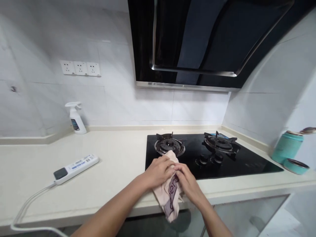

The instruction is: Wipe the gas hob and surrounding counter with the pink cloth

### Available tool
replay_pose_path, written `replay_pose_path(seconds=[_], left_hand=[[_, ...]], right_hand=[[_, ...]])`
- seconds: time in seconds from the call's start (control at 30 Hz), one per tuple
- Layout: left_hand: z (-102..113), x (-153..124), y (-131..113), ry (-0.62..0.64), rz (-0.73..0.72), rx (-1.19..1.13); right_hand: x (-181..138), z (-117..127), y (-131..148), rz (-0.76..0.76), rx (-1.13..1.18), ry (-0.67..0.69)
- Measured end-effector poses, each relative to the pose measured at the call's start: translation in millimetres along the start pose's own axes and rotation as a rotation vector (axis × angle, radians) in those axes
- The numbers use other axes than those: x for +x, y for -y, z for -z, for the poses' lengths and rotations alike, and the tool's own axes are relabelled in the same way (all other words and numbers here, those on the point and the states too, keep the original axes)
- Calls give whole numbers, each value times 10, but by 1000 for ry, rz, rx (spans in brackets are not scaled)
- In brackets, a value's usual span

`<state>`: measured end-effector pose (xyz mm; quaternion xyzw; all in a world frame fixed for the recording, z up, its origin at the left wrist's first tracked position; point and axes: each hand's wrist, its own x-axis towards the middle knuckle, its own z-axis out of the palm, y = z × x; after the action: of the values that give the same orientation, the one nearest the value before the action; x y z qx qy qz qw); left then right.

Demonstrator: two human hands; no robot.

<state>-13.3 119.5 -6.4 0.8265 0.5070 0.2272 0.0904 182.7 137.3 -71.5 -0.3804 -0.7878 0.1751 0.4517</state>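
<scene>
Both of my hands are closed on a pale pink cloth (pixel 165 194) with a dark purple printed patch. My left hand (pixel 160 169) grips its upper left side, and my right hand (pixel 186 179) holds it from the right, the fingers of the two hands meeting. The cloth's top end reaches over the near left edge of the black gas stove (pixel 192 171), close to the left burner (pixel 170 146). Its lower end hangs past the front edge of the countertop (pixel 118 158).
A white power strip (pixel 75 168) with a cord lies at left. Behind it stands a white spray bottle (pixel 77 120). The right burner (pixel 220 144) and knobs (pixel 211 158) are on the stove. A teal jar (pixel 287 147) and lid (pixel 295 167) sit right. A range hood (pixel 192 36) overhangs.
</scene>
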Motion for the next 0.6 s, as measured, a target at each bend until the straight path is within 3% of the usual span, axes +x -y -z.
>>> replay_pose_path(seconds=[0.07, 0.17, 0.33, 0.47, 0.6], left_hand=[[-33, -16, -77, 85, 63, 42], [-36, -30, -135, 155, 126, 59], [-224, 33, -253, 133, 120, 85], [-546, 82, -332, 48, 74, 88], [-692, 156, -389, 77, 12, 66]], right_hand=[[-11, 155, -197, -38, -16, -61], [-116, 398, -559, -76, -221, -133], [-348, 464, -823, -23, -473, -156], [-302, 484, -881, -81, -318, -85], [-50, 574, -1010, -288, -153, -139]])
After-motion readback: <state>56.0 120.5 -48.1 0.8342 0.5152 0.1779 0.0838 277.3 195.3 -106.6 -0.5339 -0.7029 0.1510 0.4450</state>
